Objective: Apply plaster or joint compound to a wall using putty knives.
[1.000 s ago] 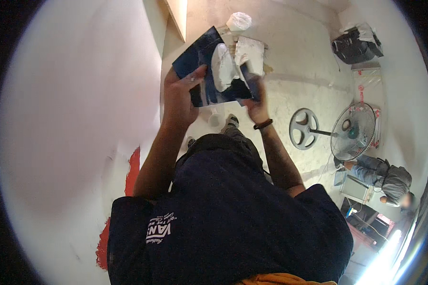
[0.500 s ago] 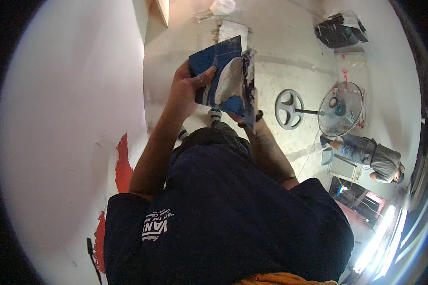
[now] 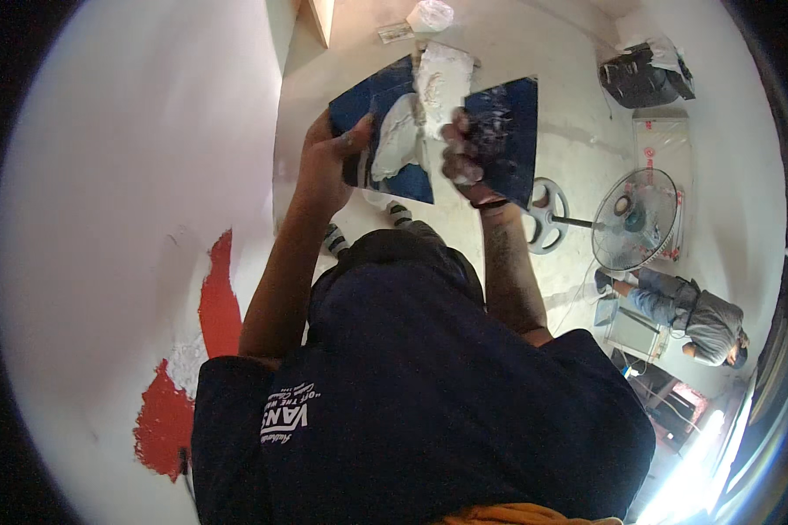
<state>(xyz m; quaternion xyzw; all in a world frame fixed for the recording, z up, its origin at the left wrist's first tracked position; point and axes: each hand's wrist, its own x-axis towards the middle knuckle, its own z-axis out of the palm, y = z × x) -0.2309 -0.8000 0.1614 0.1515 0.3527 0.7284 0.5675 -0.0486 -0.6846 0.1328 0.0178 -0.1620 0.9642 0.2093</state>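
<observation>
My left hand (image 3: 326, 171) is closed on a wide blue putty knife (image 3: 368, 92), its thumb lying over the face. A thick smear of white putty (image 3: 397, 140) sits on that blade. To its right, apart from it, my right hand (image 3: 464, 162) grips a second wide blue putty knife (image 3: 515, 131), whose face is spotted with white residue. Handles of both tools are mostly hidden by my fingers. Beyond the hands, on the floor, lies a board (image 3: 444, 77) covered in white putty.
On the left runs a white wall (image 3: 105, 219) with a bare red patch (image 3: 219, 297). At the right stand a pedestal fan (image 3: 635, 219), a black bag (image 3: 646, 77) and a leaning wrapped panel (image 3: 661, 144). Another person (image 3: 705, 319) is farther off at the right.
The two putty knives have come apart: the right one moved right, its face now showing, and the left one shifted slightly left. More of the red patch shows on the wall.
</observation>
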